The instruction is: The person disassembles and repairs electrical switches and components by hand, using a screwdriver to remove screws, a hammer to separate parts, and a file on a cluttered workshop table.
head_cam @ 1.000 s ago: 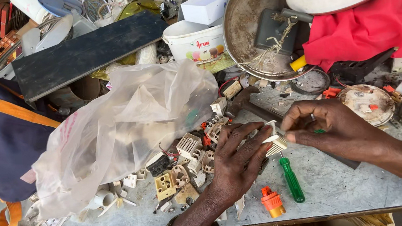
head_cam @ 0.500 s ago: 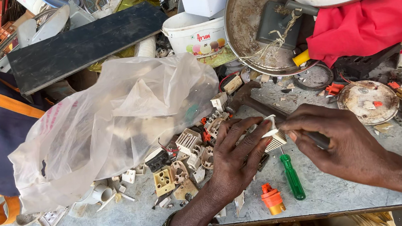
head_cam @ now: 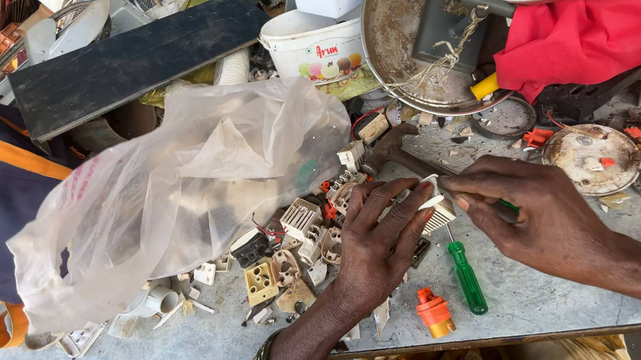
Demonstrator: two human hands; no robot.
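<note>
Left hand (head_cam: 378, 237) fingers pinching small white ribbed part (head_cam: 436, 209) above desk (head_cam: 555, 298). Right hand (head_cam: 534, 209) fingers pressed around thin tool, probably screwdriver, tip at part. Green screwdriver (head_cam: 467, 276) lies just below.

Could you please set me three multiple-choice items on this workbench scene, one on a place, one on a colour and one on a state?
1. Where does the green-handled screwdriver lie?
A. on the dark board
B. on the table beside the orange plug
C. in the white tub

2. What colour is the cloth at upper right?
A. red
B. blue
C. yellow

3. What is the left hand doing?
A. resting flat and empty
B. gripping the plastic bag
C. holding a small white part

Answers: B, it lies next to the orange plug; A, plainly red; C, its fingers pinch the small white part.
</note>
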